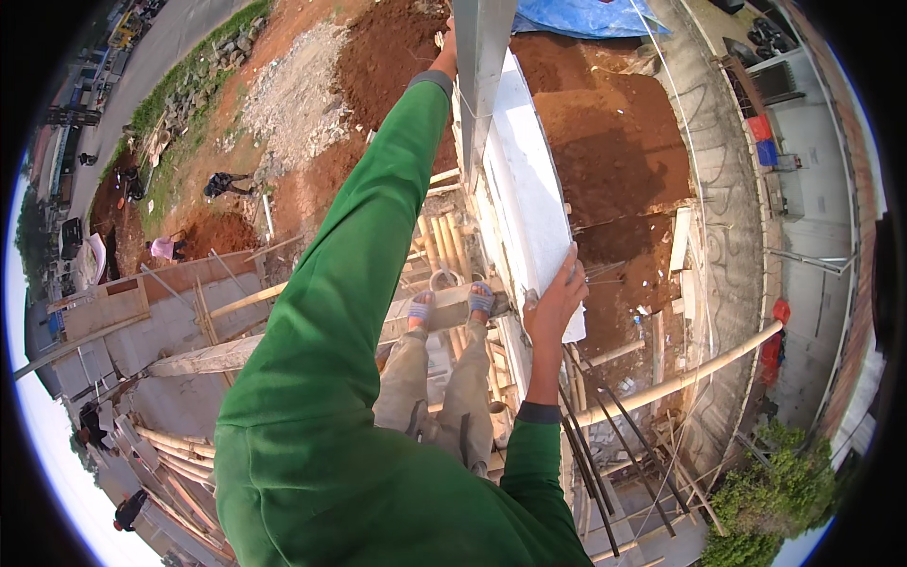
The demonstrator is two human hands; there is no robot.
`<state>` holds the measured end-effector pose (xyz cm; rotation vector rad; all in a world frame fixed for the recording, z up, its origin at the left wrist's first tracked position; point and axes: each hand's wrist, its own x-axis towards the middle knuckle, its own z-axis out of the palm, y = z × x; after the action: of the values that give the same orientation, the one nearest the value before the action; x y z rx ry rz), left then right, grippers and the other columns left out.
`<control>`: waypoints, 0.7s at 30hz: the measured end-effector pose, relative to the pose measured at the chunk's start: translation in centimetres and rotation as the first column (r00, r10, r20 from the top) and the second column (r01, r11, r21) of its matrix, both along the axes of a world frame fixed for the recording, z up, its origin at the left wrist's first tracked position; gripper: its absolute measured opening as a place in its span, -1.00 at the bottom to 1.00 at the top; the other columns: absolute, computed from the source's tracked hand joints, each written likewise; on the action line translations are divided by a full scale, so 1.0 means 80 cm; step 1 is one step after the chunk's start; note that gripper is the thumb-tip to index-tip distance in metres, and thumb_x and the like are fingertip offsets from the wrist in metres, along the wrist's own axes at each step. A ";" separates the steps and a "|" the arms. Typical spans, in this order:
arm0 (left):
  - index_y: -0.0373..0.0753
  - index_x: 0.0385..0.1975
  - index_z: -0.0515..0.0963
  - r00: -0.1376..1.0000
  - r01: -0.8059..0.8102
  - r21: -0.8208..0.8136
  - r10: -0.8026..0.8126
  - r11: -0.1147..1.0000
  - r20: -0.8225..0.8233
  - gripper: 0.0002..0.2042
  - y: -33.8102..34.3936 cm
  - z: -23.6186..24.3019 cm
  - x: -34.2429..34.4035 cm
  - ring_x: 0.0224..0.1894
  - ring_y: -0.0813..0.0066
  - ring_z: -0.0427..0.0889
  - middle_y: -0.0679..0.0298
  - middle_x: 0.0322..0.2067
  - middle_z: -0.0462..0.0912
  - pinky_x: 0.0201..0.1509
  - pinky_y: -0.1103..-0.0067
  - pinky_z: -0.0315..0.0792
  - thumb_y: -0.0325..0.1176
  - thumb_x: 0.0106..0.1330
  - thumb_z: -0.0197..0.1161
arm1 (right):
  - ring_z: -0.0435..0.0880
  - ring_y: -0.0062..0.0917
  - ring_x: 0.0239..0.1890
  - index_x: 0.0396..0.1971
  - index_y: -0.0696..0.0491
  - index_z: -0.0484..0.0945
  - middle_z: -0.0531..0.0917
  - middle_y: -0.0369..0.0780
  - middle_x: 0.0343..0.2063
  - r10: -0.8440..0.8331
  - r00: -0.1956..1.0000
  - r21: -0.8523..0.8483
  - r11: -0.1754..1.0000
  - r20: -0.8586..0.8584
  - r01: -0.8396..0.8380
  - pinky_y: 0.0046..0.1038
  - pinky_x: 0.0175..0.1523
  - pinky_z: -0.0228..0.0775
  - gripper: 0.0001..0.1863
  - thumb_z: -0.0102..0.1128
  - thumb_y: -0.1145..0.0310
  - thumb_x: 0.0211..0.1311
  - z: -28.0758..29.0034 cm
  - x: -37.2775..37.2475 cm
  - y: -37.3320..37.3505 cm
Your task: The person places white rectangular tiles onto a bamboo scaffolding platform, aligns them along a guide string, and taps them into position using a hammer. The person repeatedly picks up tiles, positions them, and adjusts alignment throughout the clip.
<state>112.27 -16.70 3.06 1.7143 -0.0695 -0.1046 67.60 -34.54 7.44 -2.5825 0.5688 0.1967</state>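
Observation:
A long silver metal bar rises close in front of me at the top of the view. My left hand is at its left edge, closed against it, with most of the fingers hidden behind the metal. A long white block lies lengthwise along the top of a narrow wall, partly covered by the bar. Around its near end my right hand is closed, thumb on the left side and fingers over the right edge. My sandalled feet stand on a wooden beam high above the ground.
Bamboo poles and dark steel rods jut out at the lower right. Red soil lies far below on both sides, with a blue tarp at the far end. People are on the ground at left. A stone wall runs along the right.

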 end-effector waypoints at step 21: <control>-0.39 0.30 0.28 0.990 0.138 -0.044 -0.138 0.990 -0.002 -0.31 -0.002 0.005 -0.007 0.09 0.20 0.63 0.03 0.17 0.52 0.06 0.34 0.55 0.05 0.43 0.31 | 0.22 0.02 0.43 0.54 0.13 0.02 0.21 0.12 0.40 0.034 0.956 0.190 0.977 0.292 -0.093 -0.06 0.49 0.11 0.02 0.45 0.44 0.13 -0.002 -0.027 -0.042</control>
<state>111.68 -16.83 3.45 1.6648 -0.1856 -0.2082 65.47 -37.91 7.30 -2.3742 0.3387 -0.0960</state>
